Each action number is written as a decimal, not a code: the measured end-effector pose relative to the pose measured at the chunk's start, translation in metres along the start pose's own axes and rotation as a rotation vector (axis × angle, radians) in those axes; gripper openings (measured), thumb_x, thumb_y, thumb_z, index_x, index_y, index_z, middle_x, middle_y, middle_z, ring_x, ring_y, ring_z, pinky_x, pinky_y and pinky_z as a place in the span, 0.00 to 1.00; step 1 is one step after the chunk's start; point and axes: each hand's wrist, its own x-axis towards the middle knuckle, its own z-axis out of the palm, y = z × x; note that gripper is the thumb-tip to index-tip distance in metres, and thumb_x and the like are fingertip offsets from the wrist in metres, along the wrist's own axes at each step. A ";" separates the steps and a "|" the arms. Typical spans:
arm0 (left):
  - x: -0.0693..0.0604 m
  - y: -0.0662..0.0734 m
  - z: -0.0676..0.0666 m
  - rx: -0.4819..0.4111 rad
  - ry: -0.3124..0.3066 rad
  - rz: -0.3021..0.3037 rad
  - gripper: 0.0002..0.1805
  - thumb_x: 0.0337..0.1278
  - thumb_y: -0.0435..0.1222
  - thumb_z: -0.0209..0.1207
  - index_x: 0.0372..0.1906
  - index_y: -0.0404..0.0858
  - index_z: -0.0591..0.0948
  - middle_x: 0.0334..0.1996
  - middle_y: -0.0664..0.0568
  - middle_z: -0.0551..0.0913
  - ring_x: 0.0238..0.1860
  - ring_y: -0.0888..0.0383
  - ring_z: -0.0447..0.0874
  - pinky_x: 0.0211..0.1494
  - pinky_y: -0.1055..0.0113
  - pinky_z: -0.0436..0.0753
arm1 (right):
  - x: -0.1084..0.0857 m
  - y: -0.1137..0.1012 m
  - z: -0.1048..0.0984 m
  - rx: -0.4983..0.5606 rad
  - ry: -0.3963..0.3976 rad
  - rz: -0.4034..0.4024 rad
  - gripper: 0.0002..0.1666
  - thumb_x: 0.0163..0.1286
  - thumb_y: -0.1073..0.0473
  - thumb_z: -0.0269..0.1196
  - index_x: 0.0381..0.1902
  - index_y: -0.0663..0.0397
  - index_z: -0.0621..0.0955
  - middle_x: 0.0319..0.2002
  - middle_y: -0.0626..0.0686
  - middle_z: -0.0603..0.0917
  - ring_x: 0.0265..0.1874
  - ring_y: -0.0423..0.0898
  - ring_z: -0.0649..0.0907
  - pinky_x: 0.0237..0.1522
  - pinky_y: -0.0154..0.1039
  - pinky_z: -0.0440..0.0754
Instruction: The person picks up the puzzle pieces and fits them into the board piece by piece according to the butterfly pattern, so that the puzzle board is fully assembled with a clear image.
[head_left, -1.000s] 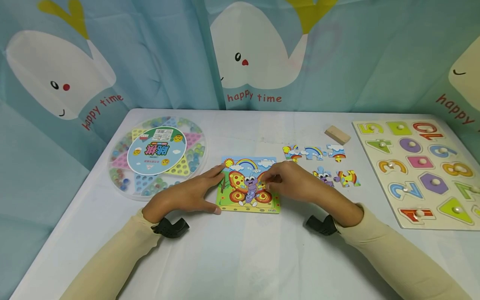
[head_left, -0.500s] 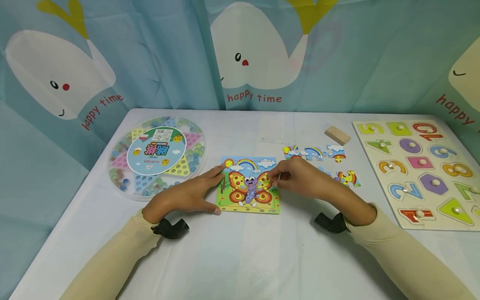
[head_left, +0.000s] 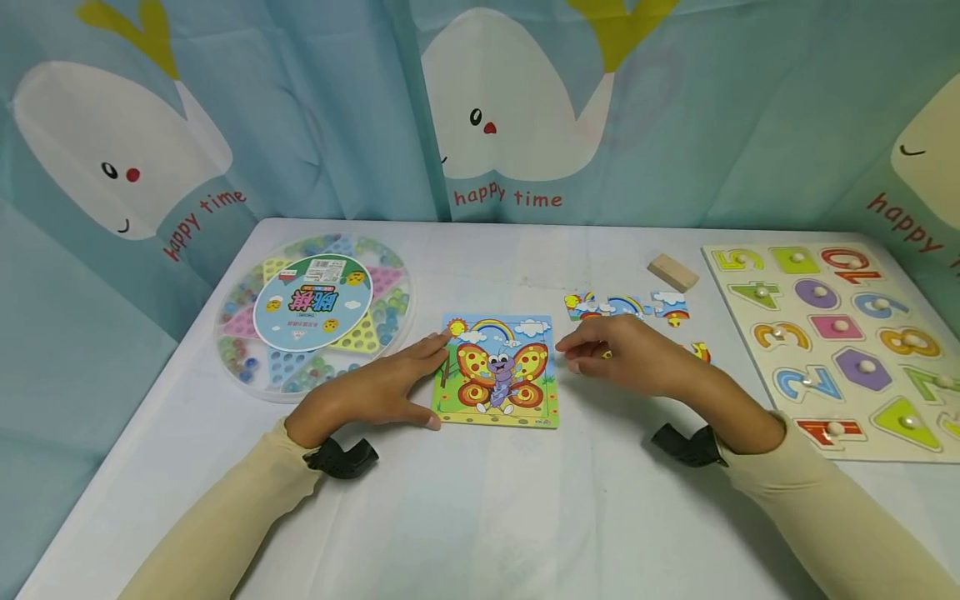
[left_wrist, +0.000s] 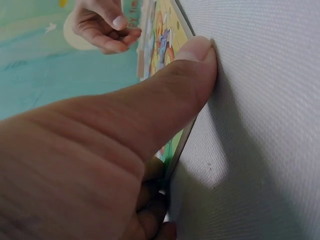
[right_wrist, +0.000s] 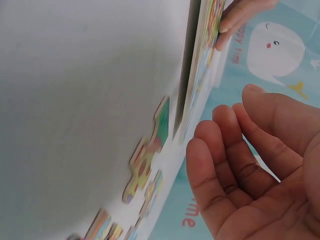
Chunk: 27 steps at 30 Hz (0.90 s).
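Observation:
The butterfly puzzle board point(head_left: 497, 371) lies flat, its picture filled in where it shows. My left hand point(head_left: 382, 386) rests at its left edge, fingers at the upper left corner and thumb at the lower left; the left wrist view shows the thumb point(left_wrist: 175, 85) against the board's side. Just right of the board hovers my right hand point(head_left: 630, 354), fingers bent loosely and holding nothing, as the right wrist view shows with a gap between thumb and fingers point(right_wrist: 225, 145). Loose puzzle pieces point(head_left: 626, 307) lie behind the right hand, some partly hidden by it.
At the left is a round marble game point(head_left: 313, 302) with a clear case. A small wooden block point(head_left: 673, 272) lies at the back right. The number and shape board point(head_left: 840, 350) stands flat at the right. A whale-print curtain point(head_left: 337, 108) hangs behind the table.
My right hand has moved right, off the butterfly board's right side, uncovering its right wing and covering more of the loose pieces. My left hand has stayed in place.

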 end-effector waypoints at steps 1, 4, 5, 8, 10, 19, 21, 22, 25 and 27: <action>0.000 -0.001 0.000 0.003 -0.001 -0.004 0.54 0.51 0.47 0.71 0.75 0.32 0.53 0.78 0.51 0.39 0.76 0.52 0.36 0.74 0.54 0.51 | -0.001 0.001 -0.001 0.000 0.004 0.001 0.14 0.62 0.73 0.65 0.46 0.62 0.85 0.37 0.45 0.83 0.37 0.41 0.82 0.39 0.35 0.81; 0.001 -0.002 0.000 0.004 -0.003 -0.004 0.54 0.51 0.47 0.71 0.75 0.33 0.53 0.78 0.52 0.39 0.76 0.52 0.36 0.74 0.54 0.50 | -0.004 0.003 -0.004 -0.008 0.020 0.002 0.14 0.61 0.74 0.64 0.46 0.63 0.85 0.37 0.46 0.84 0.37 0.42 0.83 0.40 0.36 0.81; 0.001 -0.002 0.000 0.002 -0.005 -0.006 0.54 0.51 0.48 0.71 0.76 0.33 0.53 0.78 0.52 0.39 0.76 0.52 0.36 0.74 0.54 0.50 | -0.005 0.004 -0.005 -0.008 0.025 0.002 0.14 0.61 0.74 0.64 0.45 0.63 0.85 0.37 0.47 0.85 0.37 0.43 0.83 0.40 0.37 0.81; 0.001 -0.001 0.000 -0.002 -0.008 -0.006 0.54 0.51 0.48 0.71 0.76 0.33 0.52 0.78 0.52 0.39 0.76 0.52 0.36 0.74 0.53 0.50 | -0.007 0.007 -0.006 -0.009 0.042 0.004 0.13 0.60 0.75 0.64 0.44 0.64 0.85 0.37 0.49 0.85 0.36 0.44 0.84 0.40 0.37 0.82; 0.001 -0.001 0.000 -0.004 -0.010 -0.008 0.54 0.51 0.48 0.71 0.76 0.34 0.52 0.78 0.52 0.38 0.76 0.52 0.36 0.74 0.53 0.50 | -0.008 0.008 -0.007 -0.002 0.052 0.014 0.13 0.61 0.75 0.64 0.43 0.65 0.85 0.38 0.50 0.85 0.34 0.44 0.84 0.38 0.36 0.82; 0.001 0.000 0.000 -0.013 -0.020 -0.034 0.54 0.51 0.47 0.71 0.76 0.36 0.51 0.78 0.54 0.38 0.76 0.54 0.35 0.74 0.54 0.49 | -0.011 0.017 -0.012 -0.003 0.074 0.043 0.12 0.63 0.70 0.65 0.45 0.66 0.84 0.37 0.50 0.85 0.32 0.44 0.82 0.27 0.32 0.76; 0.000 0.000 0.000 -0.013 -0.019 -0.032 0.54 0.51 0.47 0.71 0.76 0.36 0.51 0.78 0.54 0.38 0.76 0.54 0.35 0.74 0.53 0.49 | -0.011 0.018 -0.012 -0.018 0.083 0.047 0.12 0.63 0.70 0.66 0.45 0.65 0.84 0.38 0.51 0.85 0.33 0.45 0.81 0.26 0.32 0.75; 0.000 0.000 0.000 -0.013 -0.018 -0.032 0.54 0.51 0.47 0.70 0.76 0.36 0.51 0.78 0.54 0.38 0.76 0.54 0.35 0.74 0.54 0.49 | -0.011 0.019 -0.012 -0.023 0.085 0.047 0.12 0.63 0.70 0.66 0.45 0.64 0.85 0.40 0.52 0.85 0.34 0.45 0.80 0.25 0.32 0.75; 0.000 0.000 0.000 -0.013 -0.017 -0.027 0.54 0.52 0.48 0.70 0.76 0.36 0.51 0.78 0.53 0.38 0.76 0.53 0.35 0.74 0.53 0.49 | -0.010 0.019 -0.013 -0.022 0.086 0.055 0.12 0.63 0.71 0.65 0.45 0.63 0.85 0.42 0.53 0.85 0.33 0.45 0.79 0.24 0.33 0.76; 0.000 0.000 0.000 -0.016 -0.014 -0.019 0.54 0.51 0.48 0.71 0.76 0.35 0.52 0.78 0.53 0.38 0.76 0.53 0.35 0.74 0.52 0.49 | -0.010 0.019 -0.013 -0.023 0.088 0.063 0.12 0.63 0.72 0.64 0.45 0.63 0.85 0.42 0.54 0.85 0.32 0.46 0.79 0.24 0.33 0.77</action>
